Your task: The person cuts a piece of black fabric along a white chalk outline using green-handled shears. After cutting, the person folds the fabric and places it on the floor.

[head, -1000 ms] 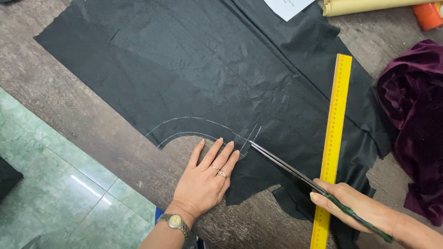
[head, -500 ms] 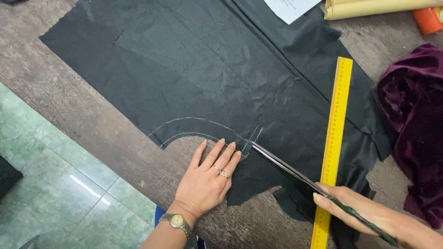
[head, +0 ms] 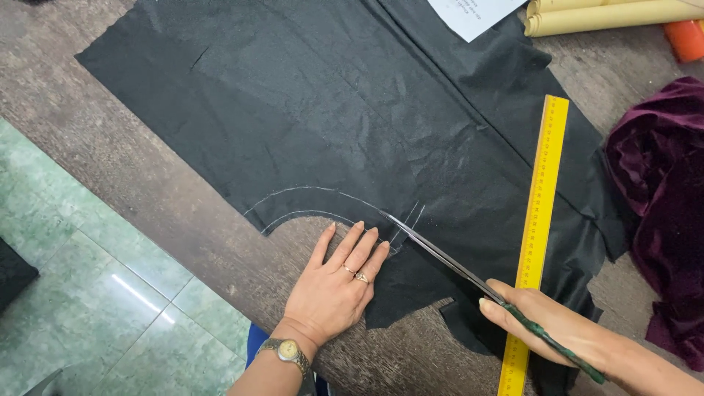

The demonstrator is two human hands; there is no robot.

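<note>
A large sheet of black fabric [head: 345,110] lies spread over a dark wooden table [head: 139,183]. White chalk curves [head: 308,194] are drawn near its front edge. My left hand [head: 337,286] lies flat, fingers together, on the fabric just under the curves; it wears rings and a wristwatch. My right hand [head: 550,326] grips long scissors [head: 440,257] by their dark green handles. The blades point up-left, tips at the chalk lines beside my left fingertips.
A yellow ruler [head: 539,220] lies upright on the fabric, right of the scissors. Dark purple velvet cloth [head: 660,205] is heaped at the right. Cream paper rolls [head: 609,15], a white sheet [head: 469,11] and an orange object [head: 686,37] sit at the top. Green floor tiles [head: 81,293] show left.
The scissors' tips have crept a little further up-left along the chalk lines. My left hand has stayed flat on the fabric. The view has shifted slightly.
</note>
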